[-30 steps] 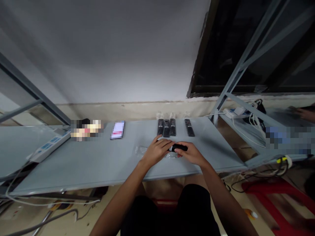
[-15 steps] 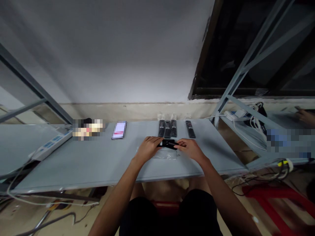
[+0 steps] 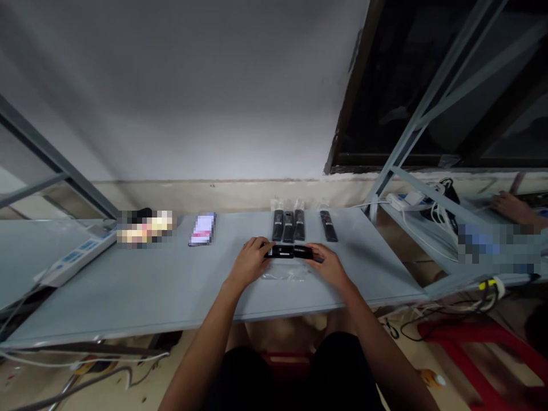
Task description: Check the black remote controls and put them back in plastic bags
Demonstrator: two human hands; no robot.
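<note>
Gripping opposite ends of a dark line of parts, the two hands work low over the table (image 3: 171, 285) in the head view. The left hand (image 3: 250, 260) pinches the outer end of a black remote (image 3: 280, 252), thumb on the near side and fingers curled over the far side; this grip seems chosen to steady it while leaving its middle and pale label uncovered. The right hand (image 3: 329, 265) has thumb and fingers closed on a second dark piece (image 3: 303, 252) that meets the remote end to end; whether the two are joined or only touching I cannot tell. Just on the body side of the hands a clear bag (image 3: 283, 274) lies flat, probably set there to be out of the fingers' way. Just beyond the hands, three wrapped remotes (image 3: 288, 228) lie side by side, pointing away, perhaps lined up so they take little room and are easy to count; a fourth wrapped remote (image 3: 329, 226) lies apart, beyond the right hand. Beyond and left of the left hand rests a phone (image 3: 202, 229), screen up, likely so it can be glanced at. Farther left is a power strip (image 3: 81, 257). Well right of the right hand, a co-worker's hand (image 3: 511, 208) shows over the neighbouring table.
</note>
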